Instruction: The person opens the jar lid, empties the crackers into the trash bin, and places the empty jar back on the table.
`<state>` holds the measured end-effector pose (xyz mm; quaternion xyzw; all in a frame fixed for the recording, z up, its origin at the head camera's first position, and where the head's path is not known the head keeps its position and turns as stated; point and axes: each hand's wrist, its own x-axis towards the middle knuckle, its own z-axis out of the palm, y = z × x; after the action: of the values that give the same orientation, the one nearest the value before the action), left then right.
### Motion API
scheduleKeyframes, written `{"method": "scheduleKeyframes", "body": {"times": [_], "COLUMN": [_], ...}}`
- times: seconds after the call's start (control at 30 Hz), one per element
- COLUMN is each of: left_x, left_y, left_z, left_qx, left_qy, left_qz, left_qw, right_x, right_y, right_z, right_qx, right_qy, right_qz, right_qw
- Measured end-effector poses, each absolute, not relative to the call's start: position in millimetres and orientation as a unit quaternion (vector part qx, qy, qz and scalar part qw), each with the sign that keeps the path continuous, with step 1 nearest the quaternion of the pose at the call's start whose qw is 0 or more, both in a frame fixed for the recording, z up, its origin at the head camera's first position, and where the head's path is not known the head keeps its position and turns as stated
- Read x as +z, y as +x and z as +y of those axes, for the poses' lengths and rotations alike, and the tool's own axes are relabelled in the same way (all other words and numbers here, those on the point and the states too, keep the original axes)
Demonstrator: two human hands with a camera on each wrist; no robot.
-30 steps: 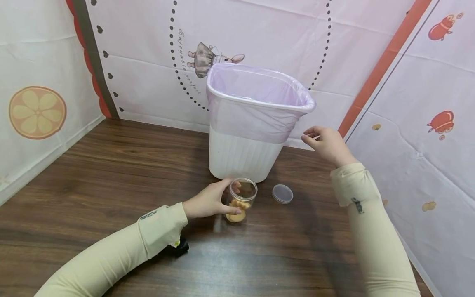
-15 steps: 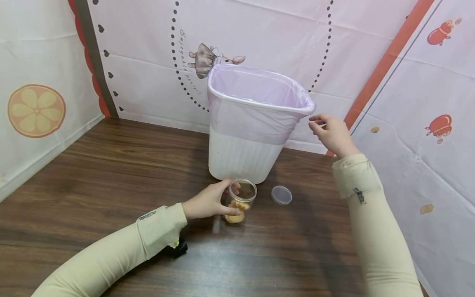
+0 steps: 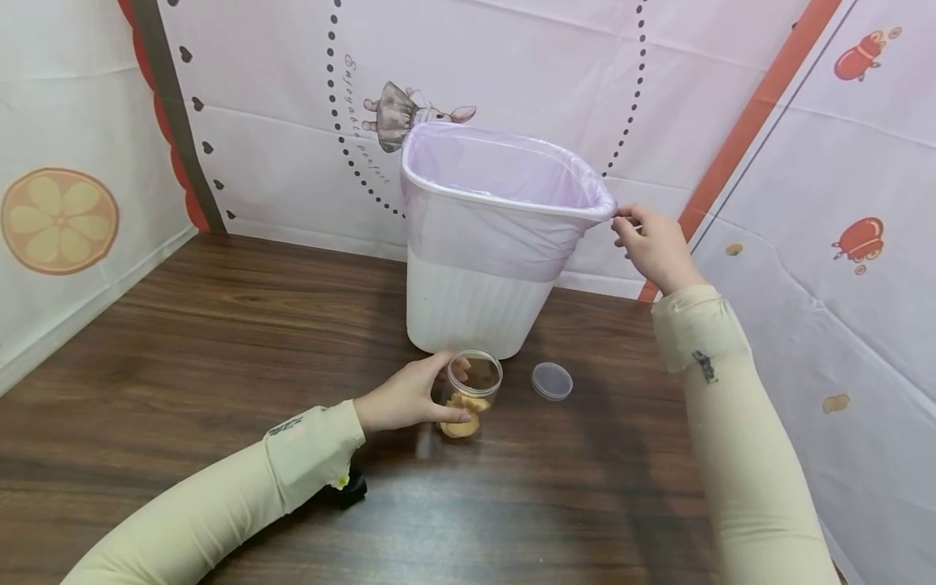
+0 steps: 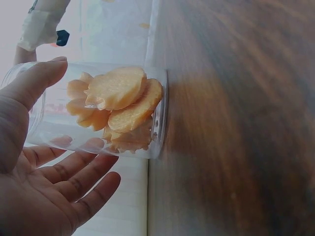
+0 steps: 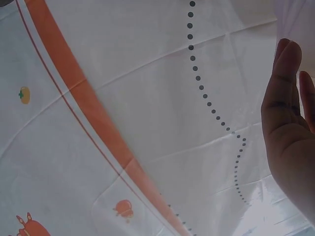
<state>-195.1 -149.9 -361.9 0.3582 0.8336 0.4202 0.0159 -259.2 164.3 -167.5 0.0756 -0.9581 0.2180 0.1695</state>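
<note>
My left hand (image 3: 409, 398) is around a clear plastic jar (image 3: 475, 382) standing on the table, its thumb on the near side. The jar has no lid on. Inside, several yellowish, wavy-edged slices (image 4: 118, 93) lie in its lower part. My right hand (image 3: 656, 246) is raised at the right corner of a white bin (image 3: 475, 301) lined with a purple bag (image 3: 504, 244). Its fingers are loosely bent, fingertips at the rim; whether they touch it I cannot tell. The thumb and a finger stand apart in the right wrist view.
A round clear lid (image 3: 552, 381) lies on the wooden table (image 3: 256, 325), right of the jar. A small black object (image 3: 353, 490) shows beside the left sleeve. Printed cloth walls (image 3: 292, 162) stand behind and at both sides.
My right hand has risen from beside the bin to its right rim corner. The left hand and jar have stayed in place; the head view has shifted slightly.
</note>
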Motion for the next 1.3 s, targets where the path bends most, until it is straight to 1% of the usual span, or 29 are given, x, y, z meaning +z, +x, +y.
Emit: {"method": "scheduleKeyframes", "body": {"times": [0.17,0.43,0.6,0.87,1.07,1.3], "left_x": [-361.2,-359.5,-359.0,-360.8,-361.8,-361.7], "left_y": [-194.4,-192.7,-192.1,-192.4,-192.9,-192.8], "left_z": [-150.1,-149.5,-150.1,-150.1,-149.8,-150.9], "left_qx": [0.423,0.423,0.425,0.422,0.421,0.422], "left_qy": [0.357,0.357,0.356,0.357,0.357,0.356], "left_qz": [0.832,0.833,0.832,0.833,0.834,0.834], "left_qw": [0.017,0.018,0.020,0.019,0.015,0.016], "right_x": [-162.1,-149.2,-143.0,-136.3,-133.0,-126.9], "right_y": [-262.8,-271.3,-276.4,-284.6,-288.3,-290.3], "right_z": [165.2,162.9,157.7,153.4,150.1,145.4], "right_qx": [0.259,0.403,0.449,0.418,0.324,0.280], "right_qy": [0.082,0.092,0.095,0.116,0.138,0.141], "right_qz": [-0.946,-0.902,-0.882,-0.896,-0.930,-0.947], "right_qw": [0.177,0.126,0.110,0.099,0.103,0.066]}}
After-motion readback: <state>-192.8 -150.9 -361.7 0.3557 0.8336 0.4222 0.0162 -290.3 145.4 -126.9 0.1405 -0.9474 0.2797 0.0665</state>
